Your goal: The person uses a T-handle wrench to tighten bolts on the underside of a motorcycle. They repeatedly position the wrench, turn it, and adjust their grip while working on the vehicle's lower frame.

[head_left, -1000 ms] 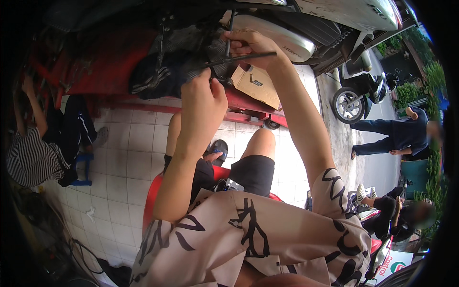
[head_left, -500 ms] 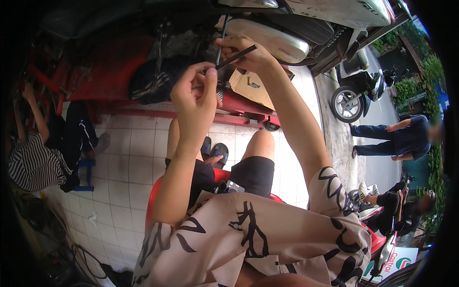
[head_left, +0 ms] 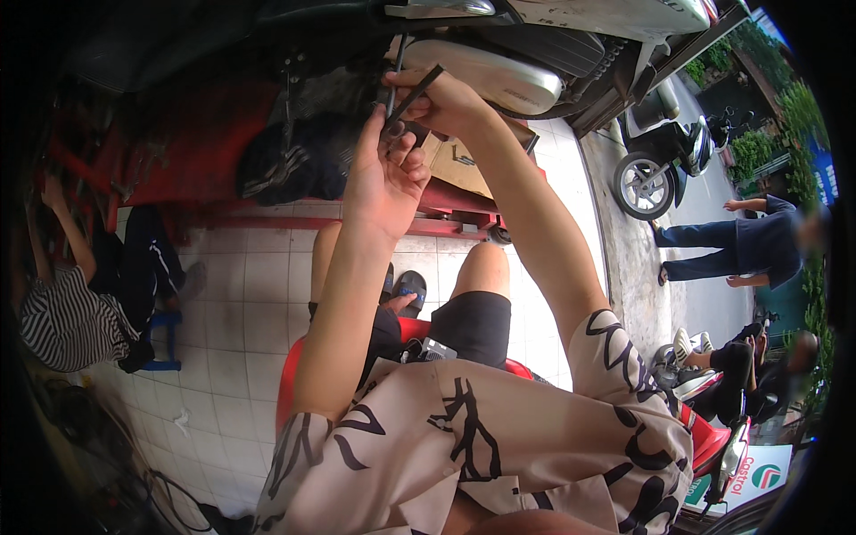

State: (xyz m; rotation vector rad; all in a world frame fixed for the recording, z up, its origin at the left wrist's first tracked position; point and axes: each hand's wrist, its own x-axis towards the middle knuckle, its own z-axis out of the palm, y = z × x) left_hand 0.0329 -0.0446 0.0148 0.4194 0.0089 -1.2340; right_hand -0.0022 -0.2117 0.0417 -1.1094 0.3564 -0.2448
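Note:
Both arms reach up to the front of a motorcycle's silver engine cover [head_left: 508, 82]. My left hand [head_left: 385, 174] has its palm turned up, the fingers curled and the thumb raised, closed on the lower end of a dark straight bar [head_left: 424, 85]. The bar slants up to the right, in front of my right hand [head_left: 453, 102]. That hand is closed, pinching a slender metal rod [head_left: 398, 58] standing nearly upright. The rod's lower end is beside my left fingertips; whether they touch it I cannot tell.
Below the motorcycle, a cardboard sheet [head_left: 462, 165] with small metal parts lies on a red lift stand [head_left: 446, 198]. Dark cloth [head_left: 299, 156] hangs to its left. A person in stripes [head_left: 76, 312] is at the left; another person [head_left: 767, 241] stands outside near a parked motorbike [head_left: 655, 183].
My left hand has turned palm up and shifted slightly up. The dark bar has tilted steeper. My right hand and the rod have moved a little left in the view.

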